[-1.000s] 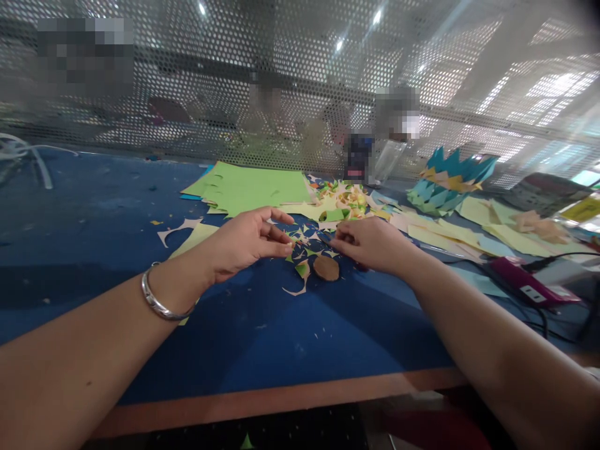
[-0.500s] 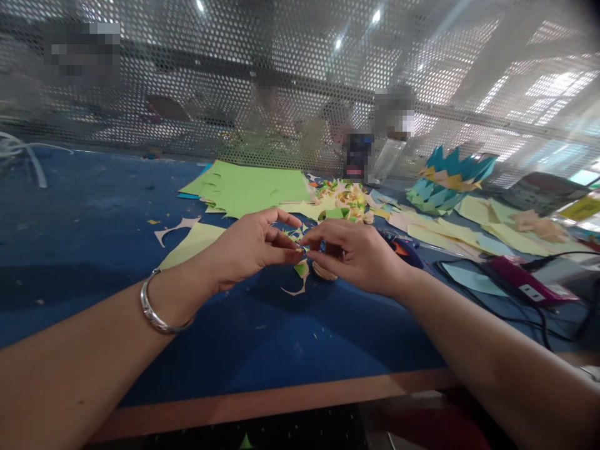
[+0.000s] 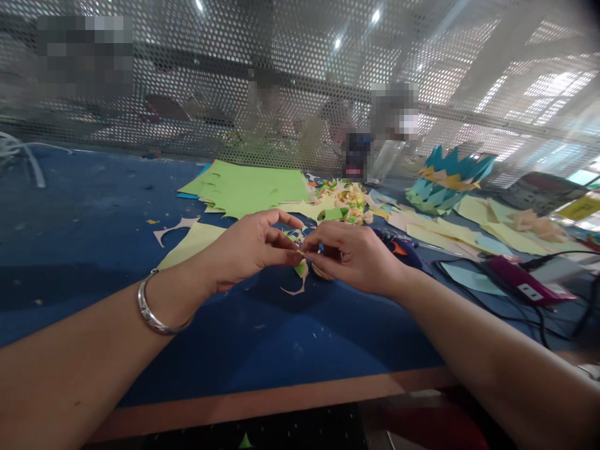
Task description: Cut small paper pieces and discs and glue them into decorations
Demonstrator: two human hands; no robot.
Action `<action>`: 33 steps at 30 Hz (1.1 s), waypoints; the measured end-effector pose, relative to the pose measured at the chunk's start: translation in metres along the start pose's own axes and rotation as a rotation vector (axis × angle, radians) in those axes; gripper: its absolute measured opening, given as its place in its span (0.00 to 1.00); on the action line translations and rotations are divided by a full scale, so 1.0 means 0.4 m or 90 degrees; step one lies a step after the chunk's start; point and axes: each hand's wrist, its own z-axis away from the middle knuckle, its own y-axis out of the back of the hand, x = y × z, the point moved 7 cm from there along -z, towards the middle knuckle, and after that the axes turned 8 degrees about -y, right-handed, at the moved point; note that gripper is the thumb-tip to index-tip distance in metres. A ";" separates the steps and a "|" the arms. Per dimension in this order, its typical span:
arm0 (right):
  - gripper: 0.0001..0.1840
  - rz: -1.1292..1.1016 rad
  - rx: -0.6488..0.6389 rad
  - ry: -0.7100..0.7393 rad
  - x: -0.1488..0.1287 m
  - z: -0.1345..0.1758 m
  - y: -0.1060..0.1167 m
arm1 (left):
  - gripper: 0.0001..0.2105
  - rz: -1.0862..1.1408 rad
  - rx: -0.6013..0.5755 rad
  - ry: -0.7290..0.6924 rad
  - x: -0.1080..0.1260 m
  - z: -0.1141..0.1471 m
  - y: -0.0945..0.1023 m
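My left hand (image 3: 262, 240) is closed in a pinch, its thumb and forefinger meeting my right hand's fingertips over the table. My right hand (image 3: 354, 253) pinches from the other side. Between the fingertips shows a sliver of a small yellowish piece of paper (image 3: 302, 253); the fingers hide most of it. Just below lie a curved pale paper offcut (image 3: 297, 289) and a green scrap (image 3: 300, 270). A round beige paper piece (image 3: 321, 272) is partly covered by my right hand. Behind the hands are more small scraps.
Green paper sheets (image 3: 257, 187) lie at the back, beside a pile of curled paper pieces (image 3: 344, 200). A yellow sheet (image 3: 192, 244) is under my left wrist. To the right are a zigzag paper basket (image 3: 447, 178), paper strips (image 3: 431, 234) and a purple power strip (image 3: 529, 281) with black cables.
My fingertips have shifted slightly against each other, and a yellowish edge of paper now shows between them. Otherwise the hands and the things on the table stay in place.
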 end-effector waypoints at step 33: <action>0.03 0.003 0.023 -0.020 0.010 0.000 0.010 | 0.18 0.002 0.026 -0.007 0.000 0.001 -0.002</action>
